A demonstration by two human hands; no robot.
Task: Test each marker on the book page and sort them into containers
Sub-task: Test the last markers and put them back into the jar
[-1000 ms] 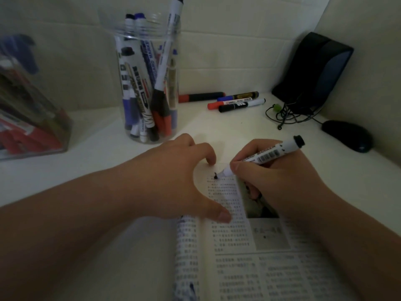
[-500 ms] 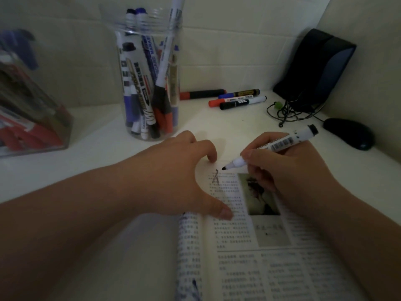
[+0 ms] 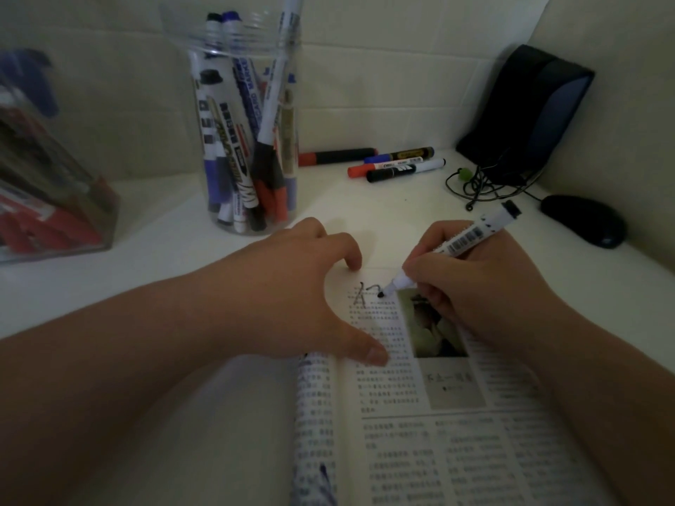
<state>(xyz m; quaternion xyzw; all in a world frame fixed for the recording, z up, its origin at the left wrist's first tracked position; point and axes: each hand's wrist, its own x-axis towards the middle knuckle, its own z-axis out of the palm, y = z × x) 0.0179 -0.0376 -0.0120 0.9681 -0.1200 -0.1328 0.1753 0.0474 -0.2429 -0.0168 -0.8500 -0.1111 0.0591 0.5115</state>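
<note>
The testing step is in hand; the right hand (image 3: 475,286) has a white marker (image 3: 464,242) in a writing grip, thumb and fingers pinching the barrel low down, and the black tip rests on the top margin of the book page (image 3: 420,432), just beside a few dark strokes (image 3: 365,294) already drawn there; so this one writes, by the look of it. The left hand (image 3: 292,286) holds nothing; its grip is spread, thumb and fingertips pressing the open book flat near the spine. The book lies at the near edge of the desk (image 3: 146,257), toward the right.

Toward the back edge, left of the middle, stands a round clear jar (image 3: 248,140) full of markers on end; at the left edge is a clear box (image 3: 54,213) with red and dark ones in it, blurred. Four loose markers (image 3: 401,166) lie along the back edge, not yet tried, I judge. A black case (image 3: 529,107) fills the far right corner, a tangle of cable (image 3: 482,184) before it, and a mouse (image 3: 584,220) sits by the right edge.

Next the tip must lift off the paper and the marker go into one container; which of them takes the working ones I cannot tell; I see no loose cap either, so it may need capping first; then a reach to the back edge for a fresh one.
</note>
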